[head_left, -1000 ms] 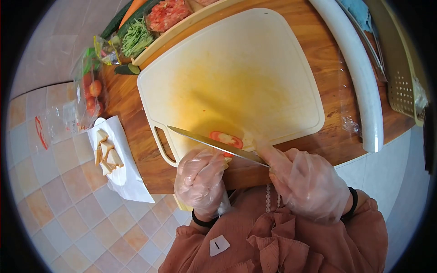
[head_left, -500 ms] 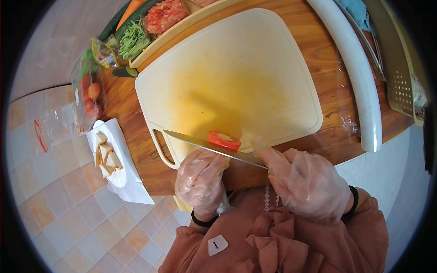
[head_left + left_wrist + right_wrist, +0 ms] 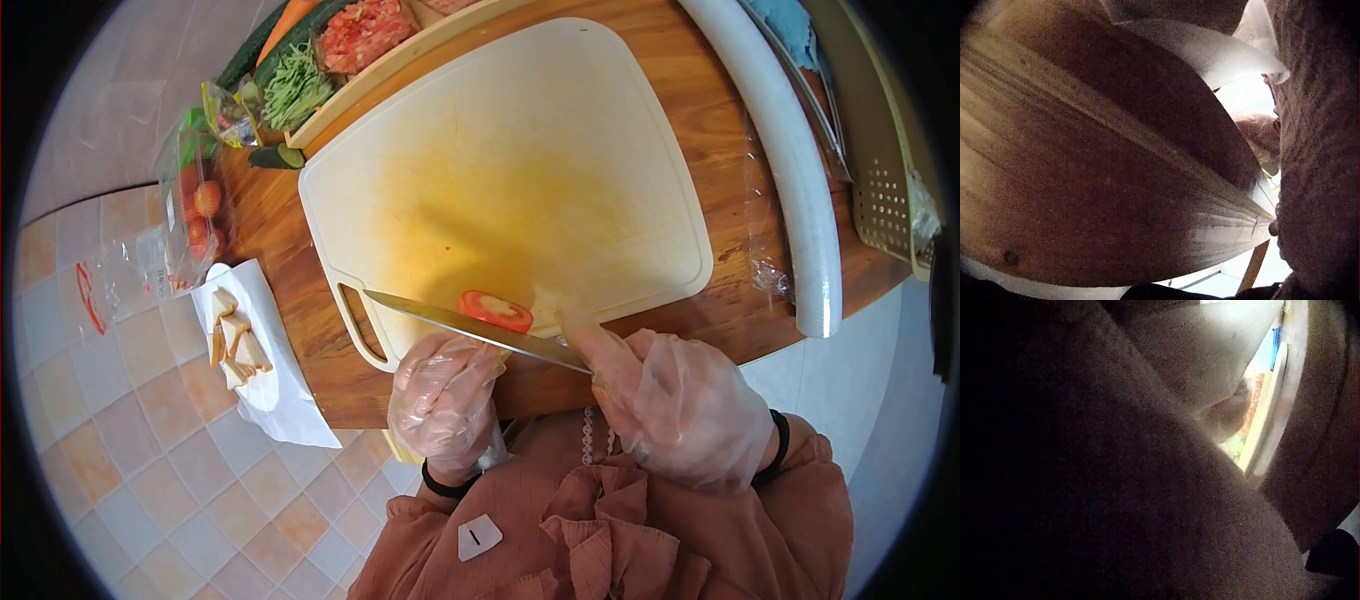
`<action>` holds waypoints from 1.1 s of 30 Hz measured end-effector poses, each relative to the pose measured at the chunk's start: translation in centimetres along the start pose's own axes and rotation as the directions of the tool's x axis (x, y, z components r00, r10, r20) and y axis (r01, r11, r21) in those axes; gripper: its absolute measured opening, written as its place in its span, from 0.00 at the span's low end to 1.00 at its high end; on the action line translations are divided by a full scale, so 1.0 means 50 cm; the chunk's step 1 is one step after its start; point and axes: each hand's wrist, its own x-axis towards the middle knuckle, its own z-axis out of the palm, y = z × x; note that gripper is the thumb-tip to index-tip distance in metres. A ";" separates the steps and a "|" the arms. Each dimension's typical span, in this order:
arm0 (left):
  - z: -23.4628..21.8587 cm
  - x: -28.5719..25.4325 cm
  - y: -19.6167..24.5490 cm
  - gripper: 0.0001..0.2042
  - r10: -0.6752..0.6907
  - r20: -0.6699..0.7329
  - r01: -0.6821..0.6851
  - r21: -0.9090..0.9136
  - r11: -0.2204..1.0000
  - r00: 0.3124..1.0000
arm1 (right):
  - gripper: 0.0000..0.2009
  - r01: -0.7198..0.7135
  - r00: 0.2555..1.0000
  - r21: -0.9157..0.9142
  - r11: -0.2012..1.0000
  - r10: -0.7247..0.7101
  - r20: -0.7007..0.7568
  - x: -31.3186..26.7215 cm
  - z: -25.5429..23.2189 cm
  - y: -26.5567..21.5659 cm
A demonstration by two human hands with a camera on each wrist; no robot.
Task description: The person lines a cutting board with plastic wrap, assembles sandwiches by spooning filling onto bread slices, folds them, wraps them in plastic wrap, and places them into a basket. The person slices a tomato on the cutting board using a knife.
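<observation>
In the head view my right hand, in a clear plastic glove, grips a kitchen knife. Its long blade slants leftward across the near edge of the white cutting board. A red tomato piece, pale cut face up, lies against the far side of the blade. My gloved left hand is curled on the near side, fingertips right at the blade, and steadies the tomato; the blade hides that contact. The left wrist view shows wooden tabletop and sleeve; the right wrist view is mostly dark.
Bread pieces lie on white paper at left, beside a plastic pack of tomatoes. A tray with shredded cucumber and chopped red food stands behind. A long wrap roll and a perforated basket are at right.
The blade has shifted slightly over the tomato, hiding the red part that showed on its near side. The tomato piece beyond the blade now shows more red side. Both hands stay nearly in place.
</observation>
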 end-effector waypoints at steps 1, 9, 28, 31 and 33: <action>0.000 -0.001 0.000 0.18 -0.003 0.004 0.003 0.000 1.000 1.000 | 0.29 -0.024 1.000 0.001 1.000 0.024 0.015 -0.002 -0.001 -0.004; -0.014 0.008 0.006 0.18 -0.001 0.106 -0.006 0.064 0.998 0.994 | 0.30 -0.001 0.997 -0.051 0.999 0.005 0.081 -0.005 -0.012 0.000; -0.010 0.004 0.010 0.15 0.003 0.054 -0.006 0.057 0.998 0.999 | 0.25 0.060 0.997 -0.099 0.993 -0.054 0.063 -0.015 -0.026 0.013; -0.009 0.000 0.008 0.14 0.006 0.057 -0.010 0.060 0.998 0.998 | 0.25 0.042 0.998 -0.082 0.996 -0.038 0.044 -0.022 -0.028 0.011; -0.010 -0.002 0.008 0.13 0.003 0.056 -0.006 0.050 0.999 0.998 | 0.24 0.033 0.998 -0.101 0.994 -0.027 0.060 -0.025 -0.033 0.008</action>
